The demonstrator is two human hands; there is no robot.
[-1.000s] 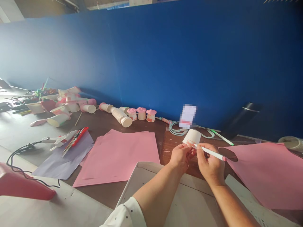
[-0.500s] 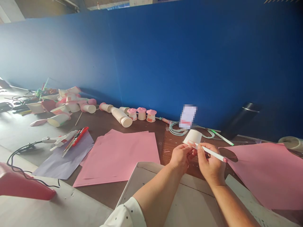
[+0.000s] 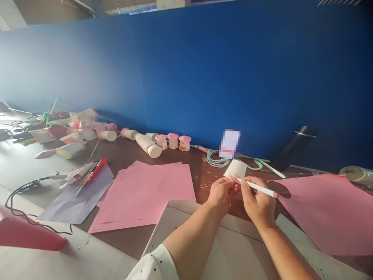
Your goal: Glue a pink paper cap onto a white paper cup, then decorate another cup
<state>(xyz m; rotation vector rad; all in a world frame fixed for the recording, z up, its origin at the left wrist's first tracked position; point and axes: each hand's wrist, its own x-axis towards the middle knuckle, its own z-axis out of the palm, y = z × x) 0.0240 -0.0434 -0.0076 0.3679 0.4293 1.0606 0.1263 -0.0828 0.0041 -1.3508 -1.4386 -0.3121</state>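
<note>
My left hand (image 3: 222, 195) is closed on the rim of a white paper cup (image 3: 236, 168), which is turned upside down and tilted. Red marks show on the cup near my fingers. A white marker pen (image 3: 264, 189) with a pink end is pinched in my right hand (image 3: 259, 200), its tip at the cup's side. Behind the cup lie a coiled pale cable (image 3: 217, 160) and a pen with a green end (image 3: 272, 169). Three small upturned cups with pink paper tops (image 3: 173, 141) stand in a row further left.
Pink paper sheets lie left (image 3: 151, 194) and right of my hands. A stack of paper cups (image 3: 148, 145) rests on its side. A glue gun (image 3: 71, 174) and a red cutter (image 3: 94, 171) lie on purple paper. A dark bottle (image 3: 300, 146) leans by the blue partition (image 3: 186, 77).
The whole view has shifted slightly. Both hands keep their hold on the cup and the marker pen, with little other movement.
</note>
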